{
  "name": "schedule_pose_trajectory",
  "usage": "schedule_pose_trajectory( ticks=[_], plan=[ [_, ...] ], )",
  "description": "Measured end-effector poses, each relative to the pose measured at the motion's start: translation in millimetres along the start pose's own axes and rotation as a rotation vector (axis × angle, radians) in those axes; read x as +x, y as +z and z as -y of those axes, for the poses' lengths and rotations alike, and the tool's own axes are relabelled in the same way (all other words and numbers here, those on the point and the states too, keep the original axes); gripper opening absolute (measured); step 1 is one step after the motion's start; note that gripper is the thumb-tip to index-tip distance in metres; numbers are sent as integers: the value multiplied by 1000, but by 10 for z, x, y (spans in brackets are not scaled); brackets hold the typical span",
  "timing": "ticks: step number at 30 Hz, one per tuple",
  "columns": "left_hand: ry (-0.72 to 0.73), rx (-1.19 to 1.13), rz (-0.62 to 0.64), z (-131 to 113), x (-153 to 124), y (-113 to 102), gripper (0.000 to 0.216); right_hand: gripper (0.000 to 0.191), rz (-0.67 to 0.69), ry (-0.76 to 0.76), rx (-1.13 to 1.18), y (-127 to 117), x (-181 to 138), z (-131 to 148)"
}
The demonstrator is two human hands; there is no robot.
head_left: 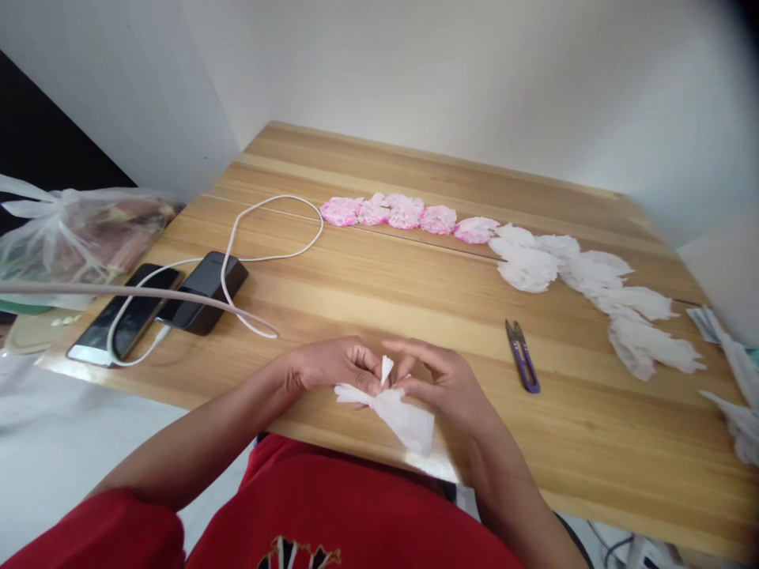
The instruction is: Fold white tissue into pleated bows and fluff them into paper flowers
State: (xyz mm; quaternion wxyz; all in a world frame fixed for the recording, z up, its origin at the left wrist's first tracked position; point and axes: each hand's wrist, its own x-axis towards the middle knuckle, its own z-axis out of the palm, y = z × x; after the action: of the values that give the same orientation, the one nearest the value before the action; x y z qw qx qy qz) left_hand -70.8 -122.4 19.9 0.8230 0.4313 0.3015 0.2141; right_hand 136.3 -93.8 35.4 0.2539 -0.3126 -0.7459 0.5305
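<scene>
Left hand (349, 367) is pinching the white tissue piece (409, 419) at its gathered waist, thumb against fingers; probably that's holding the folds together. Right hand (442, 383) is curling in from the other side, fingertips meeting the tissue at that waist; can't tell if they're clamping or just touching. Piece is sitting over the near edge of the table (356, 300), loose end fanning toward the wearer, likely so the bunched part is staying clear for both hands.

Pink-edged rosettes (406, 212) are lining up along the far side; white tissue bunches (527, 267) are continuing that line toward the right edge. Looks like sorting by colour, and it's leaving the near middle free. Purple-handled snips (522, 356) are lying right of the right hand, blades toward the far edge, presumably for easy reach.

Phone (127, 316) and black box (219, 292) are resting by the near left corner, white cable (285, 197) looping beside them.

Containers: one see-through plastic bag (71, 237), sitting off the left edge, holding something reddish-brown; too blurred to identify.
</scene>
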Motion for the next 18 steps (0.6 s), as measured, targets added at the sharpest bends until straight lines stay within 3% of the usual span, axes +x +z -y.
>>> schedule_pose_trajectory(
  ticks=[3, 7, 11, 18],
  plan=[
    [-51, 25, 3, -9, 9, 12, 43, 20, 88, 18, 30, 8, 4, -4],
    [-122, -9, -68, 12, 47, 1, 46, 11, 26, -52, 43, 34, 13, -33],
    [-34, -87, -200, 43, 83, -20, 45, 8, -121, -59, 14, 59, 18, -72],
    [155, -186, -249, 26, 112, 14, 48, 17, -237, 69, 137, 94, 21, -62]
  ],
)
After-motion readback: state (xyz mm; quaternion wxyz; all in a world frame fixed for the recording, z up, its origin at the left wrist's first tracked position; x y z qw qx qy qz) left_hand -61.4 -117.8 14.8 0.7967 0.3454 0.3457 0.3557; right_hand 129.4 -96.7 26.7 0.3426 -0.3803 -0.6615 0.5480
